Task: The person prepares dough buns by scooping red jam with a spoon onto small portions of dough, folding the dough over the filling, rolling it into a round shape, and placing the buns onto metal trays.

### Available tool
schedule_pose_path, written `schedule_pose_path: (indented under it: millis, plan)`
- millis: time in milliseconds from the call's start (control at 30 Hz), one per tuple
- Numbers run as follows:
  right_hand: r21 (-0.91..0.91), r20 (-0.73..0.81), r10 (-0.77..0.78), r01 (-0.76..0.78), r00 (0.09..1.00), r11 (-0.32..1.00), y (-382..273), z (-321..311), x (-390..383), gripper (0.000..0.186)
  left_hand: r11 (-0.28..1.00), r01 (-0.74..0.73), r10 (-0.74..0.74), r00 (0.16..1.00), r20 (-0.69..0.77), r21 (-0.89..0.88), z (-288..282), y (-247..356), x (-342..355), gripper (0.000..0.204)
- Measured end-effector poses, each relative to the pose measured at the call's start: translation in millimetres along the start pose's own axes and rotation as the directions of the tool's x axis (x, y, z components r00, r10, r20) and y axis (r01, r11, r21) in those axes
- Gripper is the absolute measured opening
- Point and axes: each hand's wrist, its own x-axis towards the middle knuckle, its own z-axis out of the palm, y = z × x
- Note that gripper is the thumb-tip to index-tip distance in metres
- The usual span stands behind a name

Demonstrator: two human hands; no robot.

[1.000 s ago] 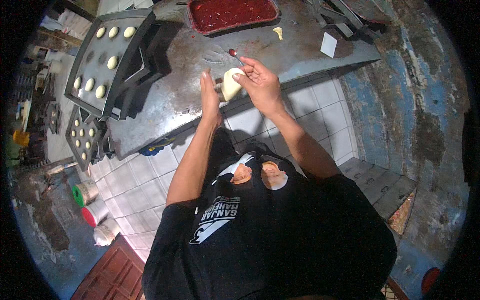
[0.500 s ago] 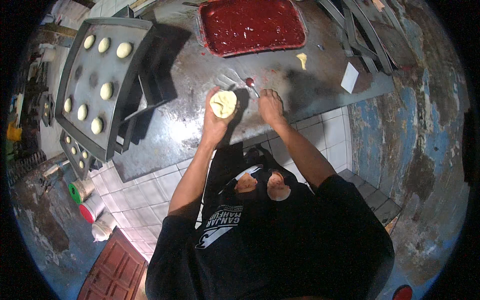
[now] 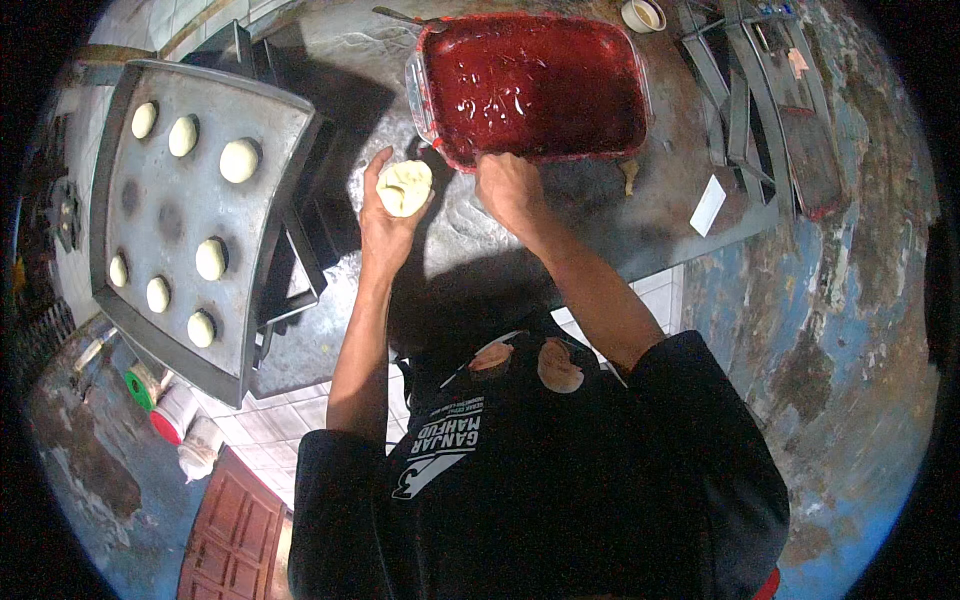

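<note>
My left hand [image 3: 383, 225] cups a pale, creased piece of dough [image 3: 404, 187], its fingers around the sides. My right hand [image 3: 510, 190] is closed, knuckles up, against the near-left edge of a deep rectangular pan [image 3: 540, 80] of glossy red paste; whatever its fingers grip is hidden. A small scrap of pale dough [image 3: 629, 176] lies by the pan's near right corner. A utensil with a handle [image 3: 398, 16] rests at the pan's far left corner.
At left, a metal tray [image 3: 165, 175] with several dough balls [image 3: 240, 160] sits raised on dark metal racks. At right are metal frames [image 3: 740, 100] and a white card [image 3: 708, 205]. A small round cup [image 3: 642, 15] stands behind the pan. The counter's near edge borders my body.
My right hand has left the dough, gone down to where a red-coated spoon lay, then moved forward to the pan. My left hand now holds the dough alone, turned upward.
</note>
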Motion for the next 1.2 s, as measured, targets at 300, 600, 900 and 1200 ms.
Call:
schedule_pose_path:
  millis: [300, 600, 900, 1200]
  plan:
    - [0.669, -0.108, 0.029, 0.051, 0.994, 0.741, 28.4, -22.2, -7.8, 0.021, 1.000, -0.003, 0.002, 0.999, -0.049, -0.020, 2.7, -25.5, 19.0, 0.045]
    - [0.477, -0.259, -0.103, 0.220, 0.960, 0.851, 29.7, 3.2, 10.2, 0.021, 0.991, -0.098, 0.108, 0.987, -0.118, 0.089, 1.8, -6.8, -10.6, 0.045]
    - [-0.067, -0.706, -0.355, 0.441, 0.613, 0.895, 21.6, -2.7, -111.9, 0.025, 0.965, -0.204, 0.216, 0.974, -0.062, 0.166, 89.4, 21.1, -4.4, 0.056]
    - [-0.005, -0.640, -0.282, 0.363, 0.715, 0.932, 93.2, 47.7, -184.8, 0.036, 0.927, -0.196, 0.224, 0.973, -0.051, 0.320, 78.1, -32.9, -47.3, 0.051]
